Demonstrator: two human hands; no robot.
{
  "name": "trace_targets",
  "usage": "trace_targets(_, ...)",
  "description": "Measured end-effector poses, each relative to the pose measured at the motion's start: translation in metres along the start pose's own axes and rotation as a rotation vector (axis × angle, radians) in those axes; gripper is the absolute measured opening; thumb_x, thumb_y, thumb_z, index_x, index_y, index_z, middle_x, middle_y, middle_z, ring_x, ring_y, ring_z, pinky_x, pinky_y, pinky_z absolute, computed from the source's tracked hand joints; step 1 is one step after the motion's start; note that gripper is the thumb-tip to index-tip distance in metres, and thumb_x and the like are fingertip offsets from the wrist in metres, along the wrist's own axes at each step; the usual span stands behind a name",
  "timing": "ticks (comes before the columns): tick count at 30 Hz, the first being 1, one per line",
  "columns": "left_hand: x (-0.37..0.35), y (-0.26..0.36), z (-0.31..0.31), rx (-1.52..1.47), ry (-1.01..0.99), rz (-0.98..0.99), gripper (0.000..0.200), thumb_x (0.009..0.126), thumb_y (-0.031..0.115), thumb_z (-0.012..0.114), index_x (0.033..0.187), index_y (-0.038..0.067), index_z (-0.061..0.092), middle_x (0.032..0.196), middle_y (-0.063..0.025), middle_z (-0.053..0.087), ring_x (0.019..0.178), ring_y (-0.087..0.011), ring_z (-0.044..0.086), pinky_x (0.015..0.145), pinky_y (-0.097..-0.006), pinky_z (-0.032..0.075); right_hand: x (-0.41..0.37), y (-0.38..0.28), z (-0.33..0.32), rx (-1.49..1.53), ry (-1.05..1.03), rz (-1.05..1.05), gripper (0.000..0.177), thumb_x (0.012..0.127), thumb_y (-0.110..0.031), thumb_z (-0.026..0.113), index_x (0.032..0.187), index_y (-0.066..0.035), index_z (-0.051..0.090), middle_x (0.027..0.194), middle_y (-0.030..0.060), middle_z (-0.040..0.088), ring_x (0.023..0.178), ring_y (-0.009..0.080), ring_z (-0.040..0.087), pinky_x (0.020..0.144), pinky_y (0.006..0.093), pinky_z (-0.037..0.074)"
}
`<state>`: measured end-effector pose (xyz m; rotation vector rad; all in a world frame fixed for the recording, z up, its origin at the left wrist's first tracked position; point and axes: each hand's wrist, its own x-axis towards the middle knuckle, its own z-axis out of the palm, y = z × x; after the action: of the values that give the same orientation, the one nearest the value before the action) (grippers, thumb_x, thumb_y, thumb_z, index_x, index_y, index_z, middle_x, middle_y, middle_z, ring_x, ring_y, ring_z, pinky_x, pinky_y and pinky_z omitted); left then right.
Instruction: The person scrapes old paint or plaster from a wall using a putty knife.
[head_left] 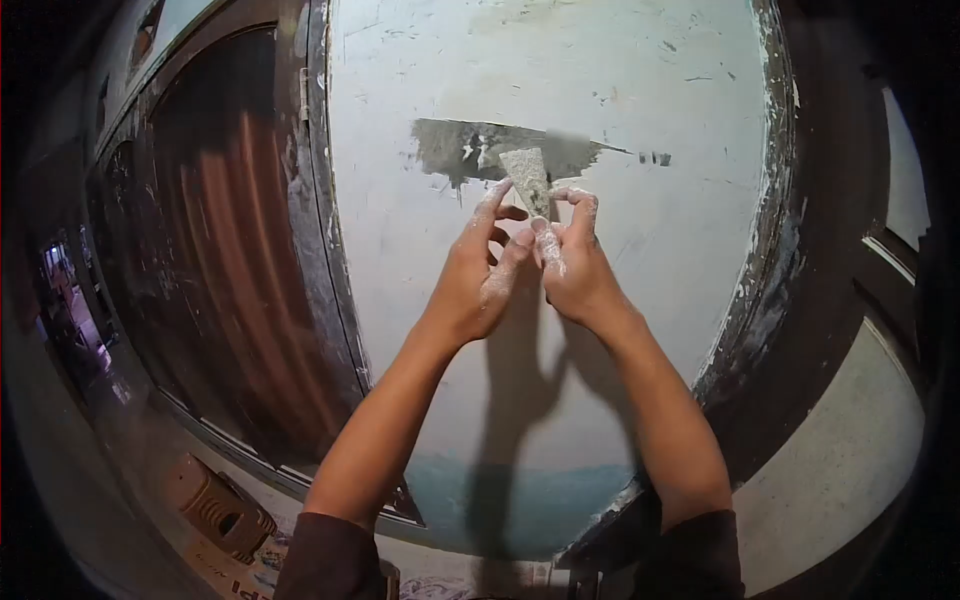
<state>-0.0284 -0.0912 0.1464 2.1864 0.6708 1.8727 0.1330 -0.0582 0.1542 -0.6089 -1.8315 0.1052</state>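
Note:
My right hand (575,260) grips a putty knife (526,175) at its narrow lower end, thumb in front, index finger bent behind. Pale, grainy putty coats the blade, which points up toward the wall. My left hand (480,260) is on the other side, its fingers apart and its index fingertip at the blade's left edge. White residue covers the fingers and thumbs of both hands. Beyond the blade, a dark grey bare patch (450,148) shows in the pale wall (420,70). The blade hides part of that patch.
A brown wooden door or panel (215,230) in a worn frame (312,190) stands at left. Chipped dark trim (760,220) borders the wall at right. Low at left, a brown plastic object (215,505) sits by a printed cardboard piece (215,572).

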Motion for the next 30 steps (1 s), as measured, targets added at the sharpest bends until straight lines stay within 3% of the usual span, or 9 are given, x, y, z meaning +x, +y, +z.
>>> trace_targets(4,-0.016,-0.008,0.005,-0.056,-0.072,-0.108,0.072,0.117,0.04,0.034,0.168,0.0,0.003,0.142,-0.0134,0.058,0.113,-0.0183,0.057,0.1,-0.0307,0.046,-0.004,-0.005,0.021,0.225,-0.13,0.058,0.029,0.106,-0.005,0.045,0.129,0.004,0.029,0.107,0.0338,0.063,0.105,0.0459,0.066,0.096,0.0494,0.05)
trace_targets(8,-0.024,-0.011,0.002,-0.078,0.044,-0.124,0.063,0.117,0.032,0.038,0.17,0.007,0.013,0.136,-0.0111,0.063,0.111,-0.0134,0.057,0.099,-0.0284,0.047,-0.006,-0.011,0.028,-0.053,-0.275,-0.175,0.032,0.1,-0.001,0.047,0.131,0.006,0.039,0.112,0.0369,0.066,0.102,0.0527,0.067,0.091,0.0525,0.053)
trace_targets(12,-0.028,-0.033,-0.002,-0.294,0.276,-0.167,0.056,0.115,0.014,0.044,0.168,0.013,0.028,0.108,-0.0044,0.065,0.089,-0.0115,0.058,0.082,-0.028,0.052,0.0,-0.028,0.011,0.021,-0.447,-0.111,0.04,0.1,-0.004,0.058,0.139,0.004,0.057,0.111,0.0291,0.071,0.103,0.0467,0.067,0.095,0.0505,0.053)
trace_targets(15,-0.028,-0.036,-0.022,0.061,0.259,-0.208,0.06,0.108,0.004,0.051,0.166,0.015,0.037,0.102,-0.0083,0.063,0.089,-0.016,0.064,0.083,-0.0328,0.055,0.011,-0.016,-0.016,-0.35,-0.295,-0.436,0.033,0.094,-0.006,0.063,0.127,0.0,0.066,0.114,0.0239,0.07,0.108,0.0419,0.065,0.097,0.0483,0.053)
trace_targets(18,-0.026,-0.048,-0.038,0.592,0.266,0.053,0.075,0.087,-0.009,0.058,0.157,0.017,0.05,0.131,-0.016,0.054,0.094,-0.0338,0.072,0.08,-0.0421,0.059,0.032,-0.005,-0.049,-0.674,0.014,-0.532,0.036,0.091,-0.012,0.07,0.126,-0.008,0.069,0.129,0.0139,0.064,0.12,0.0365,0.06,0.103,0.0491,0.05)
trace_targets(20,-0.021,-0.045,-0.047,0.735,0.325,0.003,0.072,0.088,-0.015,0.054,0.155,0.012,0.054,0.144,-0.0162,0.047,0.088,-0.0241,0.067,0.081,-0.0362,0.057,0.051,0.005,-0.068,-0.867,0.16,-0.641,0.044,0.093,-0.016,0.069,0.137,-0.013,0.065,0.144,0.01,0.059,0.134,0.0329,0.052,0.111,0.0493,0.044)
trace_targets(23,-0.012,-0.043,-0.061,0.88,0.329,-0.006,0.073,0.086,-0.015,0.056,0.154,0.012,0.054,0.165,-0.0128,0.036,0.086,-0.0273,0.069,0.082,-0.0372,0.058,0.065,0.005,-0.071,-0.941,0.222,-0.677,0.053,0.096,-0.019,0.068,0.148,-0.017,0.058,0.158,0.0055,0.049,0.147,0.03,0.042,0.119,0.0498,0.037)
trace_targets(29,-0.005,-0.042,-0.063,0.955,0.282,-0.194,0.08,0.082,-0.014,0.055,0.155,0.018,0.054,0.166,-0.0042,0.042,0.112,-0.0315,0.071,0.083,-0.0406,0.059,0.068,0.021,-0.051,-1.096,0.231,-0.512,0.055,0.102,-0.041,0.059,0.155,-0.027,0.053,0.169,-0.0048,0.037,0.16,0.0234,0.023,0.132,0.0487,0.016)
trace_targets(30,-0.006,-0.05,-0.062,0.985,0.332,-0.064,0.081,0.08,-0.014,0.055,0.154,0.018,0.055,0.166,-0.005,0.043,0.115,-0.0327,0.071,0.086,-0.0404,0.06,0.068,0.024,-0.051,-1.104,0.244,-0.522,0.055,0.101,-0.044,0.061,0.154,-0.029,0.054,0.169,-0.0058,0.037,0.16,0.0227,0.024,0.132,0.0488,0.016)
